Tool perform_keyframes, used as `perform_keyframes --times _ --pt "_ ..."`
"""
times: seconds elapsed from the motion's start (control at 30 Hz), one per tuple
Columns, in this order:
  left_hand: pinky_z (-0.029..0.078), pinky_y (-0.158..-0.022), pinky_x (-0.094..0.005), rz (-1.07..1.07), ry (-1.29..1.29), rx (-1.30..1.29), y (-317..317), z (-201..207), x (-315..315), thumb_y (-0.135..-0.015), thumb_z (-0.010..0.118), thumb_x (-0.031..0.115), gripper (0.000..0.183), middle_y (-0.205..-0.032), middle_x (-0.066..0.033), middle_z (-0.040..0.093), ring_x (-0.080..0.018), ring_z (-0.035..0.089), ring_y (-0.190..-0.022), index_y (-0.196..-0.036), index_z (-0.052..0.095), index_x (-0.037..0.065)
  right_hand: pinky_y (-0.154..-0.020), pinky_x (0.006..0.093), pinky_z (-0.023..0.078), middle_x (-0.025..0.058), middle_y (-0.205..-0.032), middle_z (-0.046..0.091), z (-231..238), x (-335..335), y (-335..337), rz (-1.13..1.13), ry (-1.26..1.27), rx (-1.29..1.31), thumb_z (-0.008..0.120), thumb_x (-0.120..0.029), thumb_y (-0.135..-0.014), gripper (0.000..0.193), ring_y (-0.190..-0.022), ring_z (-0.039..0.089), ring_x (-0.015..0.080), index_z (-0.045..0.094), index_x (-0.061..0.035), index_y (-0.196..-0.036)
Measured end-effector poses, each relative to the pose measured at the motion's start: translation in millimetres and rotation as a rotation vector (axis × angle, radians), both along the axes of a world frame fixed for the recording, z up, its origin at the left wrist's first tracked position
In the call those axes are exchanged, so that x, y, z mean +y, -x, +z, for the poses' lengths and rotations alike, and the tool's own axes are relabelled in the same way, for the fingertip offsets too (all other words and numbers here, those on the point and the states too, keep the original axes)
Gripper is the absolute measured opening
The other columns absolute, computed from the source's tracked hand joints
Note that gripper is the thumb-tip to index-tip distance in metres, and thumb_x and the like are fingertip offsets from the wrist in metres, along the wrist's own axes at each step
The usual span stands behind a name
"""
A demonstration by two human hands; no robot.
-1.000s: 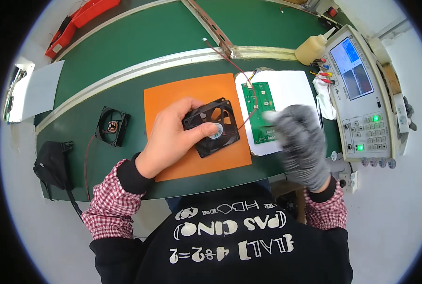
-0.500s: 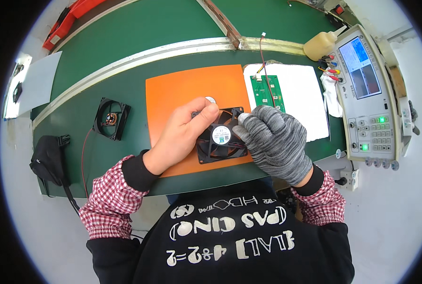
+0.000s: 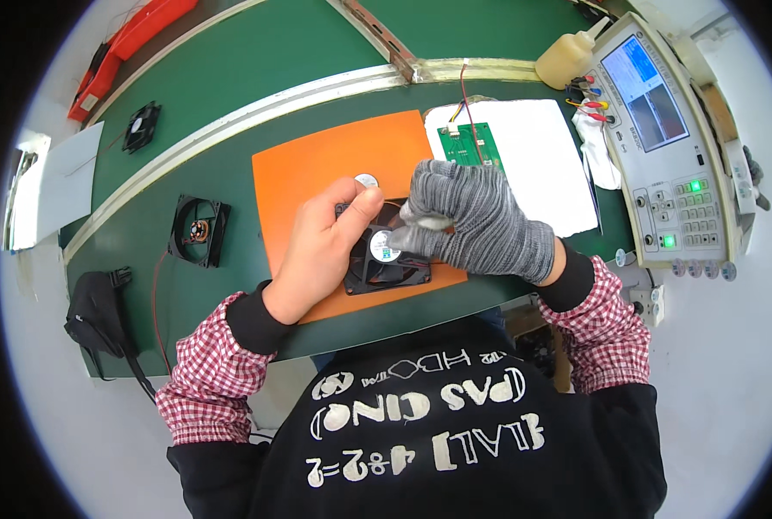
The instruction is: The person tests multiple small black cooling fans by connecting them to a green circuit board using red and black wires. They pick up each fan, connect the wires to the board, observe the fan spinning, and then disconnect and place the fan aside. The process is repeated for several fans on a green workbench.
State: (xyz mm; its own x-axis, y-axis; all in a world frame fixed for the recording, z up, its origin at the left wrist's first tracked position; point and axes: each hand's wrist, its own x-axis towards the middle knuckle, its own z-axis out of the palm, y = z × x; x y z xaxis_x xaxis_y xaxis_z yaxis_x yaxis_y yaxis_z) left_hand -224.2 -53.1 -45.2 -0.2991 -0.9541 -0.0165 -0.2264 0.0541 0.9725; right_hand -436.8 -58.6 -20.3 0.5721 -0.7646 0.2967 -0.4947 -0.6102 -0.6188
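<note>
Left hand (image 3: 321, 251) had fingers closed on far left corner of black fan (image 3: 370, 275) over near part of orange mat (image 3: 312, 164) on bench (image 3: 237, 190). Gloved right hand (image 3: 481, 225) curled fingers over fan's right side; whether they gripped anything could not be told.

From my remote station I see a dark green bench (image 3: 178, 173) and an orange mat (image 3: 291, 182). The fan (image 3: 389, 275) reads black, its label (image 3: 384, 249) white with a patch of green. I make out a black-and-grey streaked glove (image 3: 494, 221), red-and-white checked sleeves (image 3: 208, 372), black cuffs (image 3: 252, 327) and a black top (image 3: 481, 476) lettered in white. The circuit board (image 3: 464, 149) is green, the bottle (image 3: 566, 60) pale yellow, the bins (image 3: 152, 26) red.
</note>
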Motion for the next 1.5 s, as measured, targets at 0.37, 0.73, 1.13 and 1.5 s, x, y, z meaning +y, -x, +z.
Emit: perform_keyframes --times 0.37,0.73,1.13,1.5 --pt "0.044 -0.071 -0.0248 0.019 -0.014 0.031 2.3 -2.7 1.9 -0.098 0.060 0.021 0.023 -0.080 -0.0006 0.058 -0.0073 0.052 -0.078 -0.093 0.061 -0.001 -0.057 0.0267 0.046 0.0010 -0.073 0.063 21.7 103.4 97.2 -0.338 -0.069 -0.510 0.089 -0.038 -0.067 0.045 -0.066 0.061 0.0139 0.064 -0.0066 -0.086" --pt "0.048 -0.064 -0.0235 -0.118 -0.124 0.162 5.7 0.2 5.3 -0.089 0.067 0.009 0.023 -0.088 -0.0028 0.059 -0.0100 0.057 -0.070 -0.104 0.051 0.005 -0.065 0.0343 0.048 0.0091 -0.064 0.060 -45.7 339.1 363.5 -2.030 -0.124 0.095 0.073 -0.048 -0.083 0.049 -0.063 0.056 0.0175 0.069 0.0006 -0.081" --pt "0.047 -0.065 -0.0232 -0.083 -0.138 0.163 6.5 7.4 9.3 -0.087 0.072 0.014 0.029 -0.087 -0.0020 0.057 -0.0098 0.056 -0.071 -0.104 0.050 0.005 -0.084 0.0440 0.050 0.0253 -0.091 0.069 -108.6 291.0 406.8 -2.138 -0.548 0.369 0.063 -0.063 -0.081 0.066 -0.090 0.067 0.0380 0.072 0.0015 -0.093" --pt "0.050 -0.065 -0.0236 -0.078 -0.136 0.149 10.3 11.2 9.8 -0.085 0.074 0.015 0.032 -0.085 -0.0024 0.058 -0.0096 0.059 -0.068 -0.104 0.051 0.003 -0.092 0.0463 0.046 0.0220 -0.105 0.070 -64.5 283.6 406.1 -1.941 -0.962 0.443 0.057 -0.074 -0.074 0.080 -0.104 0.065 0.0376 0.073 0.0003 -0.099"
